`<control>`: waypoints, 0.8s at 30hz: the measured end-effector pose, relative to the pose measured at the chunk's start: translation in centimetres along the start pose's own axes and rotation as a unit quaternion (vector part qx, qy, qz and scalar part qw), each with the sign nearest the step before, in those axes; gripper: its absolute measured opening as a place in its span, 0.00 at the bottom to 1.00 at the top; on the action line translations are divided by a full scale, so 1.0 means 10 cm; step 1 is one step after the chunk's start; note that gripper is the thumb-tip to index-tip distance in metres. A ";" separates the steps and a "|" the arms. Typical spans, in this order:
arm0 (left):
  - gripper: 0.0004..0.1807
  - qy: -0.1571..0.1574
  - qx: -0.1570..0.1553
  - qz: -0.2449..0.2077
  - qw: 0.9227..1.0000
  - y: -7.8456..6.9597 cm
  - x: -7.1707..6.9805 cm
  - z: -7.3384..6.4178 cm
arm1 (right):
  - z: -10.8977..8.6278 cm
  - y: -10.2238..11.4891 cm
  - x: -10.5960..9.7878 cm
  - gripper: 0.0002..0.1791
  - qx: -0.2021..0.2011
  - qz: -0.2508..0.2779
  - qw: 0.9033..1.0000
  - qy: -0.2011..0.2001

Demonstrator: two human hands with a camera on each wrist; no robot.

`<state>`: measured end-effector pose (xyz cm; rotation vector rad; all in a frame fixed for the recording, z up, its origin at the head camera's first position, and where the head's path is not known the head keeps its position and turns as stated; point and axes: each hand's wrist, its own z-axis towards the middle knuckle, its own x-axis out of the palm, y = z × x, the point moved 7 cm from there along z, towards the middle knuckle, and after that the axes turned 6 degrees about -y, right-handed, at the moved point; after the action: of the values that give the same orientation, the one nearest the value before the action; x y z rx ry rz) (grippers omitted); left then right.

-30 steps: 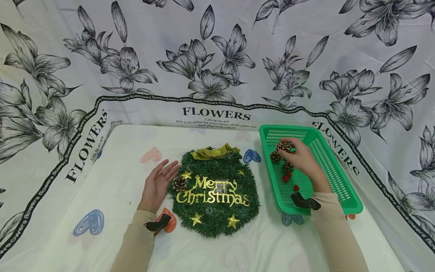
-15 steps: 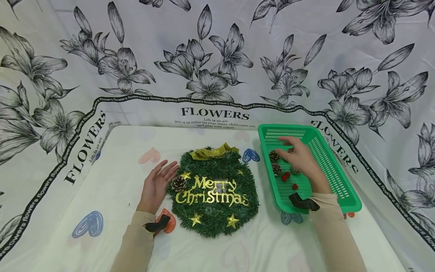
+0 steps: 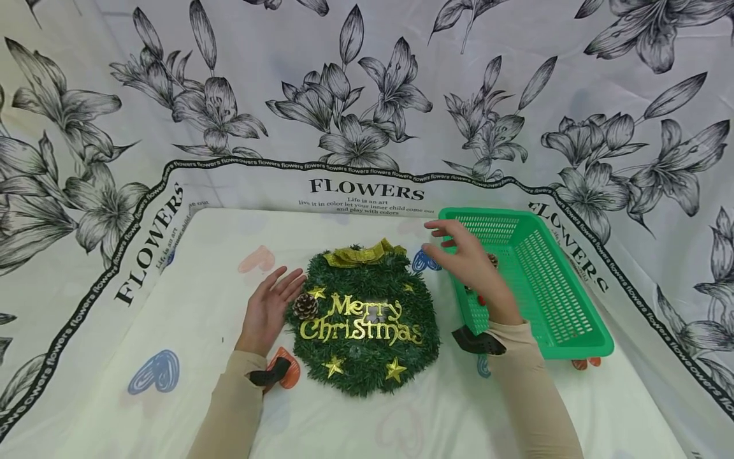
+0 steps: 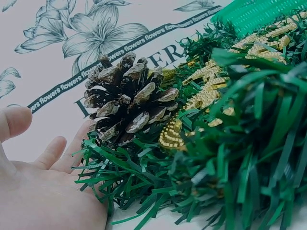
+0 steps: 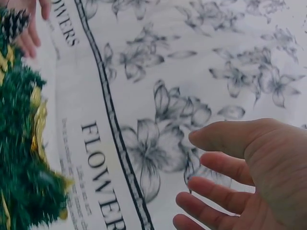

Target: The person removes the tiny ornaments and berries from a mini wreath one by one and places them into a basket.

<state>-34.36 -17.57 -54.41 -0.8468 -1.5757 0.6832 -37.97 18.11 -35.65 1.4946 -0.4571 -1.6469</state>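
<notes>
A green tinsel wreath (image 3: pixel 367 370) lies on the table with gold "Merry Christmas" lettering (image 3: pixel 361 322), gold stars and a gold bow (image 3: pixel 367 254) at its top. On its left side sits a brown pinecone (image 4: pixel 132 100) with whitish tips. My left hand (image 3: pixel 266 312) rests palm up beside the wreath, fingers extended at its edge close to the pinecone. My right hand (image 3: pixel 467 264) hovers over the left rim of the green basket (image 3: pixel 550 350), fingers loosely spread and thumb apart, holding nothing, as the right wrist view shows.
Inside the basket, a pinecone (image 3: pixel 492 259) and a red piece (image 3: pixel 481 299) peek out from behind my right hand and forearm. The white tablecloth (image 3: pixel 332 427) has printed hearts. A flower-printed curtain (image 3: pixel 367 153) stands behind and at the sides.
My right hand was at a pinecone in the basket, then came off it, and has moved left over the basket's rim. Pinecones in the basket shifted. The left hand has stayed put.
</notes>
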 end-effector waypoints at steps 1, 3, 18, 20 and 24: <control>0.34 0.002 0.000 0.000 1.000 -0.01 0.00 0.00 | 0.02 0.05 0.05 0.27 -0.005 0.009 1.000 0.004; 0.34 0.002 0.001 -0.003 1.000 -0.02 0.00 0.00 | 0.05 0.17 0.16 0.27 -0.018 0.026 0.999 0.012; 0.34 -0.009 -0.005 -0.018 1.000 -0.01 -0.03 -0.02 | 0.28 0.71 1.27 0.27 -0.097 0.069 0.984 0.132; 0.34 -0.014 -0.008 -0.019 1.000 -0.01 -0.03 -0.02 | 0.29 0.73 1.42 0.28 -0.097 0.070 0.980 0.157; 0.34 -0.022 -0.009 -0.019 1.000 -0.01 -0.02 -0.02 | 0.29 0.74 1.72 0.31 -0.099 0.065 0.972 0.201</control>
<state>-34.12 -17.81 -54.43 -0.8191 -1.6351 0.6649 -37.03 -0.19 -40.37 1.5608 -0.1558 -1.2079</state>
